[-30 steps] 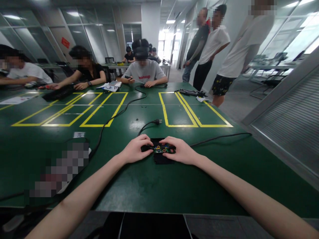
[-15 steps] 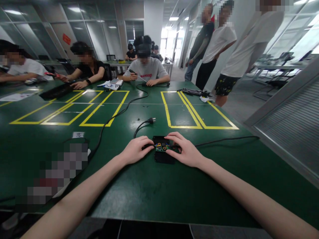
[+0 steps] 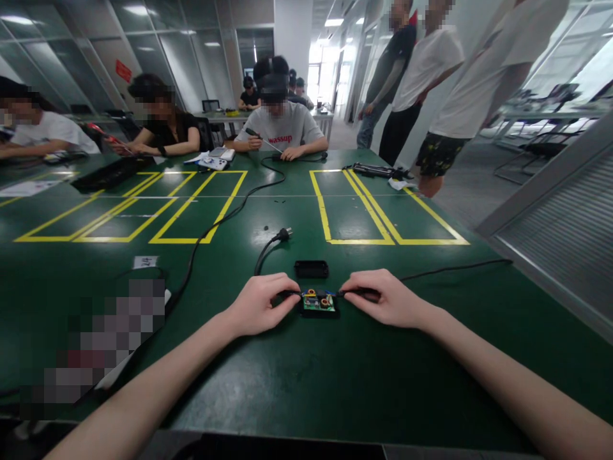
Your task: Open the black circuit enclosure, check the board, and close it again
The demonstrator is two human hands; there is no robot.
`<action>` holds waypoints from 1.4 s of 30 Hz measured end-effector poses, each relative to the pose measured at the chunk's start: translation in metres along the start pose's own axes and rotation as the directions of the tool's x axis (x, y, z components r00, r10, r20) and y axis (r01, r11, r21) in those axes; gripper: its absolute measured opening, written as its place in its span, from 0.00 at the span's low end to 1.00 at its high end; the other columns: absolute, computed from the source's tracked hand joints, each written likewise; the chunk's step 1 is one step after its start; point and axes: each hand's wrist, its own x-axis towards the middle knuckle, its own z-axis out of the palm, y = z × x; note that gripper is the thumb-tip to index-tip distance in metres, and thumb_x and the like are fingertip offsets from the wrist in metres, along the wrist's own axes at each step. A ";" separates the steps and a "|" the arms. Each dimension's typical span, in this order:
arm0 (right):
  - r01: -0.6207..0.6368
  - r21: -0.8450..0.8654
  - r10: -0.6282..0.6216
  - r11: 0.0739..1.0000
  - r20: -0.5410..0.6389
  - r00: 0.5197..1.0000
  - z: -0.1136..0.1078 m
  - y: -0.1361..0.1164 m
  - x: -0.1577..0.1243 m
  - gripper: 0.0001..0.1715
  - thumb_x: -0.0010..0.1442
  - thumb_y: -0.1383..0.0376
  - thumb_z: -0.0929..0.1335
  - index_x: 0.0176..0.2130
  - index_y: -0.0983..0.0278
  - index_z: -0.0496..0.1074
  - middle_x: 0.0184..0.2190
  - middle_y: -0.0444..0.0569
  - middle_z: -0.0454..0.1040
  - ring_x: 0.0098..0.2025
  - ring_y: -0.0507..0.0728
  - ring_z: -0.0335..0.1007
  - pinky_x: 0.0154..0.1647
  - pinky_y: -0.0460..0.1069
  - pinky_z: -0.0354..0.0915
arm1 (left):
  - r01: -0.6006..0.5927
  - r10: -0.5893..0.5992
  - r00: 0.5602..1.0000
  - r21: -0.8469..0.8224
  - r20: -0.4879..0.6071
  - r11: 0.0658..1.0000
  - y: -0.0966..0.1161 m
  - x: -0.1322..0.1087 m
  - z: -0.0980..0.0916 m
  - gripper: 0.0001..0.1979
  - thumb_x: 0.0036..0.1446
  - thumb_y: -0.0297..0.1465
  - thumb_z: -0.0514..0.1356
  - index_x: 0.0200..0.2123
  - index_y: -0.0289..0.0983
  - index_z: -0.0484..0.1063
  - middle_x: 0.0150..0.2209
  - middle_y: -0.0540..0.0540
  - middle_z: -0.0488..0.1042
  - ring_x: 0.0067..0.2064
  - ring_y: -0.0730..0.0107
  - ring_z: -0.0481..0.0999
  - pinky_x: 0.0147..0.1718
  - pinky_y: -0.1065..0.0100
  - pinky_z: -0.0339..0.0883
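Note:
A small green circuit board (image 3: 318, 302) with copper-coloured coils lies in or on one black plastic case half (image 3: 320, 315) in front of me. My left hand (image 3: 265, 303) pinches a black power cable at the board's left end, between thumb and fingers. At the right end, my right hand (image 3: 387, 297) closes on the other black cable (image 3: 341, 294), near blue wires. The second case half (image 3: 311, 268), hollow side up, rests just beyond the board. Whether the board is fully seated cannot be made out.
The left cable's plug (image 3: 285, 234) lies beyond my left hand. Another long black cable (image 3: 194, 255) crosses the green table (image 3: 268, 383). A blurred-out object (image 3: 110, 338) lies at the left. Across the table, a person (image 3: 282, 128) holds a screwdriver; others sit or stand around.
The board has moved towards me, onto the nearer case half. My right hand has shifted right, off the board and onto the cable; the far case half is now uncovered.

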 end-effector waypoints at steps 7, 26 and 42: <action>-0.004 -0.097 0.006 0.995 0.021 1.000 0.012 0.006 0.001 0.09 0.65 0.64 0.66 0.39 0.62 0.77 0.32 0.48 0.80 0.29 0.54 0.74 0.30 0.47 0.65 | 0.025 -0.023 0.997 -0.031 0.074 0.999 -0.004 0.000 0.003 0.07 0.66 0.31 0.58 0.41 0.37 0.77 0.36 0.47 0.79 0.33 0.70 0.77 0.32 0.71 0.68; 0.307 -0.513 -0.341 0.802 0.029 0.940 0.009 0.004 0.005 0.14 0.71 0.59 0.66 0.42 0.66 0.77 0.35 0.53 0.79 0.35 0.58 0.73 0.34 0.51 0.67 | -0.087 0.086 0.996 0.150 0.010 0.985 -0.010 0.003 0.003 0.09 0.68 0.28 0.58 0.47 0.36 0.78 0.38 0.43 0.79 0.41 0.62 0.76 0.40 0.63 0.72; 0.341 -0.459 -0.341 0.820 0.086 0.936 0.015 0.009 0.010 0.15 0.72 0.67 0.62 0.36 0.64 0.75 0.33 0.50 0.77 0.33 0.55 0.71 0.33 0.49 0.65 | -0.114 0.093 0.988 0.177 0.125 0.978 -0.010 0.005 -0.001 0.09 0.67 0.25 0.54 0.39 0.36 0.75 0.39 0.43 0.76 0.41 0.63 0.75 0.39 0.64 0.73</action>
